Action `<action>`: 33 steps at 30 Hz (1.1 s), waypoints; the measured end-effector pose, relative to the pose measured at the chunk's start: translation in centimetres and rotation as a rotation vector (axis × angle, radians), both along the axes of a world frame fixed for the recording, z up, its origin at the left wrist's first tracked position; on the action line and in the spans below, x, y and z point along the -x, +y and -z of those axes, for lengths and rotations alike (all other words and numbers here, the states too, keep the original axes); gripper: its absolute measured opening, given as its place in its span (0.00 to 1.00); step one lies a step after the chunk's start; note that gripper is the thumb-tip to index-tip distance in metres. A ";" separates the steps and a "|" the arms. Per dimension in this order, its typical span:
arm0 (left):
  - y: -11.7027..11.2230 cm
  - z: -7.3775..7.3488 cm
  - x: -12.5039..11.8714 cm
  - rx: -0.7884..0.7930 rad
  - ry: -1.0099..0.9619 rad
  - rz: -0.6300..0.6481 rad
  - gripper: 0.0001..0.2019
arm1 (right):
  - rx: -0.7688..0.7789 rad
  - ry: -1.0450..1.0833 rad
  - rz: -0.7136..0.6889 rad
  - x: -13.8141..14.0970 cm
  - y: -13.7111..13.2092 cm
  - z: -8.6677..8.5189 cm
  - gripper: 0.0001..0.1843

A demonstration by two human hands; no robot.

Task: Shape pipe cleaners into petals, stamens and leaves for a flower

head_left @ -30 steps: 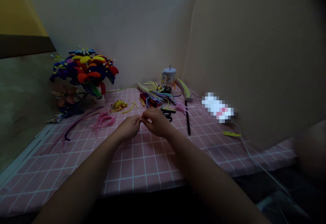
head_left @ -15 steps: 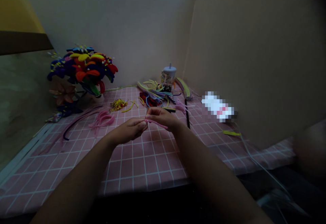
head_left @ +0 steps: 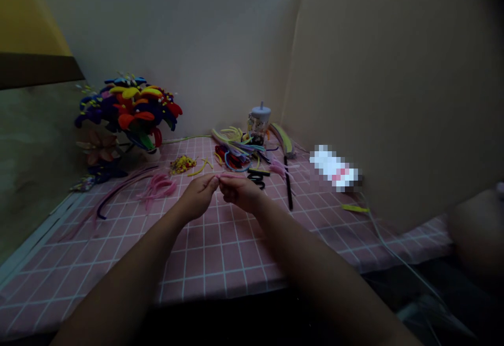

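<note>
A thin, fuzzy pink pipe cleaner (head_left: 230,176) runs almost level between the person's left hand (head_left: 197,197) and right hand (head_left: 240,192), held above a pink mat with a white grid (head_left: 220,278). The soft strand bows slightly, and its ends are hidden by the fingers. The two hands are close together, each pinching the strand between thumb and fingers, so both grips are closed on it. Just left of the hands lies a loose bunch of bent pink pipe cleaners (head_left: 156,186), with long dark purple pipe cleaners (head_left: 118,191) beyond it. A small heap of yellow beads (head_left: 183,164) lies farther back. Just beyond the right hand sit a coiled black pipe cleaner (head_left: 255,180) and a tangled pile of multicoloured pipe cleaners (head_left: 236,149). A straight black rod (head_left: 289,188) lies to the right of the hands. A printed cup with a grey lid (head_left: 259,124) stands at the back, and a bouquet of bright pipe-cleaner flowers (head_left: 129,109) stands in the back-left corner.
</note>
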State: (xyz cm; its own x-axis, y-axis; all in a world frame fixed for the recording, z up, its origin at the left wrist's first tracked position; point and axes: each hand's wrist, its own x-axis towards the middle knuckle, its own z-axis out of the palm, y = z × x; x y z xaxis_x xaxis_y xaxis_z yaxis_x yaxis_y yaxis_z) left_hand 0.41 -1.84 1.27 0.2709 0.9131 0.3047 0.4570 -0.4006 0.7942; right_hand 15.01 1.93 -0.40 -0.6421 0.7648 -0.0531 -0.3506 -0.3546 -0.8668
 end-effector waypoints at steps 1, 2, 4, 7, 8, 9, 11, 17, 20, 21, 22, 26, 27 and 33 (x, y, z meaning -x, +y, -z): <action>-0.1 0.0 -0.2 -0.030 0.016 -0.040 0.15 | 0.024 0.016 -0.005 0.1 0.0 0.0 0.11; -0.1 -0.1 -0.4 -0.049 0.017 -0.075 0.15 | 0.045 0.034 -0.014 0.1 -0.1 0.0 0.11; -0.2 -0.2 -0.8 -0.061 -0.017 -0.117 0.14 | 0.072 0.070 -0.023 0.2 -0.2 0.0 0.11; -0.1 -0.1 -1.1 -0.026 -0.105 -0.132 0.13 | 0.061 0.086 0.009 0.4 -0.2 0.0 0.10; 0.0 0.0 -1.1 0.001 -0.129 -0.130 0.13 | 0.039 0.072 0.029 0.5 -0.3 0.0 0.10; 0.2 0.2 -1.0 0.032 -0.149 -0.122 0.13 | 0.003 0.043 0.054 0.6 -0.3 0.0 0.11; 0.6 0.5 -0.7 0.102 -0.184 -0.095 0.14 | -0.123 -0.075 0.112 0.8 -0.4 0.1 0.11; 0.8 0.6 -0.2 0.308 -0.385 -0.101 0.13 | -0.897 -0.509 0.424 0.9 -1.0 -0.1 0.16; 0.6 0.1 -0.4 0.431 -0.461 -0.123 0.12 | -1.161 -0.679 0.526 0.6 -1.3 -0.3 0.13; 0.6 0.1 -0.4 0.452 -0.462 -0.122 0.11 | -1.212 -0.716 0.539 0.5 -1.4 -0.3 0.11; 0.6 0.1 -0.4 0.448 -0.450 -0.123 0.11 | -1.253 -0.748 0.547 0.4 -1.4 -0.3 0.10; 1.1 1.0 -0.1 0.197 -0.245 -0.147 0.13 | -1.382 -0.894 0.568 0.0 -1.4 -0.3 0.10; 1.2 1.2 0.0 0.120 -0.156 -0.164 0.13 | -1.412 -0.939 0.565 0.0 -1.4 -0.4 0.10; 1.0 1.1 0.5 0.057 0.316 -0.155 0.15 | -1.574 -1.208 0.478 -0.3 -2.1 -1.2 0.10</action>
